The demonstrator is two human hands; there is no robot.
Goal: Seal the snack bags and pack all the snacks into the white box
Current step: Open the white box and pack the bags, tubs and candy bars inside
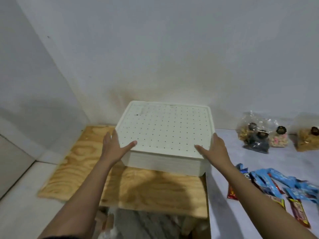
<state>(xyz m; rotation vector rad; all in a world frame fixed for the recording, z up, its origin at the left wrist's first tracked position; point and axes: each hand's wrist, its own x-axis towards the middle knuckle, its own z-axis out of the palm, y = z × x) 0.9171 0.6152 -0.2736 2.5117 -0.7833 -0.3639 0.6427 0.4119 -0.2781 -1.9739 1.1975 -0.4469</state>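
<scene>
Packing has not begun, as far as this view shows: the white box (164,135) sits on a plywood board (138,190) near the wall corner, its perforated lid (164,128) still on. The left hand (113,147) and right hand (214,149) press flat against opposite sides of the lid, thumbs laid over its top edge; each grip is wide and spread, clasping the lid between the two palms. Off to the right on the pale tabletop (241,169), four clear snack bags (255,135) stand near the wall, well apart from the box, and a heap of blue and red wrapped snack bars (279,187) lies nearer. Whether the bags are sealed I cannot tell. By my judgement, lid removal, sealing and all loading remain
</scene>
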